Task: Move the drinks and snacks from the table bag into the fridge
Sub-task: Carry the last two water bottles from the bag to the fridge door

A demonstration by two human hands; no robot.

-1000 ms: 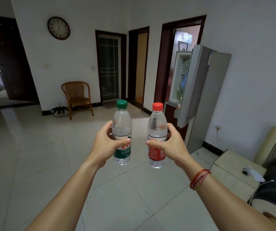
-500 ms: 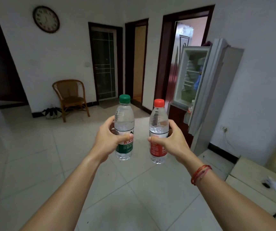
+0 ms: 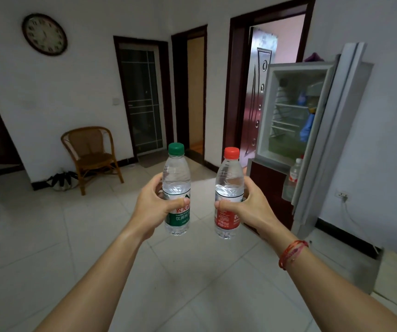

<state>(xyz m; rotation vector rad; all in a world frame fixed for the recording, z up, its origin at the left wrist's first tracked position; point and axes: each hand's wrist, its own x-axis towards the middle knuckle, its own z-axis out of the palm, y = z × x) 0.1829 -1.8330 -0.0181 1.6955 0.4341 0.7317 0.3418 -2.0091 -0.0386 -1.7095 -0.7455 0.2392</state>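
Observation:
My left hand [image 3: 153, 207] grips a clear water bottle with a green cap and green label [image 3: 177, 185], held upright in front of me. My right hand [image 3: 252, 208] grips a matching bottle with a red cap and red label [image 3: 229, 188], also upright. The two bottles are side by side and apart. Ahead on the right stands the fridge [image 3: 291, 113] with its upper door [image 3: 331, 130] swung open, showing wire shelves and a few items inside. Another bottle [image 3: 294, 174] sits in the door's lower rack. The table bag is out of view.
A wicker chair [image 3: 92, 154] stands against the far wall on the left, with a dark bundle [image 3: 62, 179] on the floor beside it. Doorways line the far wall. A pale low cabinet [image 3: 394, 274] sits at the right edge. Tiled floor lies between me and the fridge.
The view has moved closer to the fridge and turned right, so more of its interior shows. Both hands still hold the bottles in the same way.

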